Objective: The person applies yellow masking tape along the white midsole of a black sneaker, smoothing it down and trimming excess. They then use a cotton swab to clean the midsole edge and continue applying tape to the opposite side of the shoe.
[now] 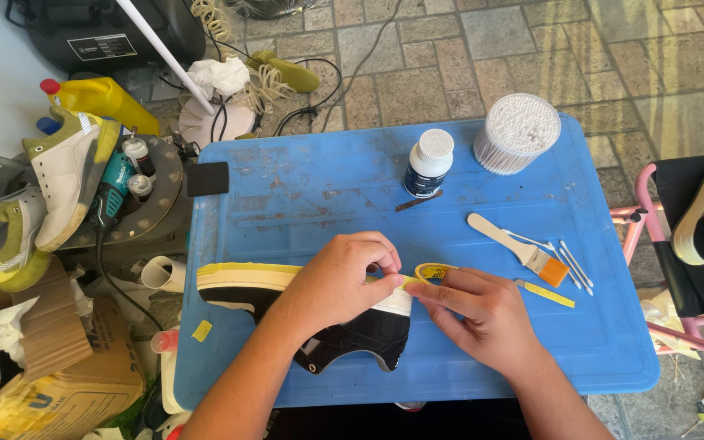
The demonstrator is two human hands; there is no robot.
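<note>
- The blue plastic table (pixel 303 175) fills the middle of the view, its top scuffed and stained
- A black shoe (pixel 352 334) with a cream sole lies on its side at the table's 7 o'clock, sole edge covered in yellow masking tape (pixel 246 270)
- The left hand (pixel 337 281) rests over the shoe, thumb and forefinger pinched on the tape at the toe end
- The right hand (pixel 482 314), at 3 o'clock from the left, touches the same tape with its fingertips closed on it, just below a small tape roll (pixel 433 271)
- A round tub of cotton swabs (pixel 519 133) stands at the table's 1 o'clock
- A dark bottle with a white cap (pixel 429 163) stands at 9 o'clock of the tub
- A flat brush (pixel 517 248) lies at 4 o'clock of the bottle, loose swabs (pixel 574 262) beside it
</note>
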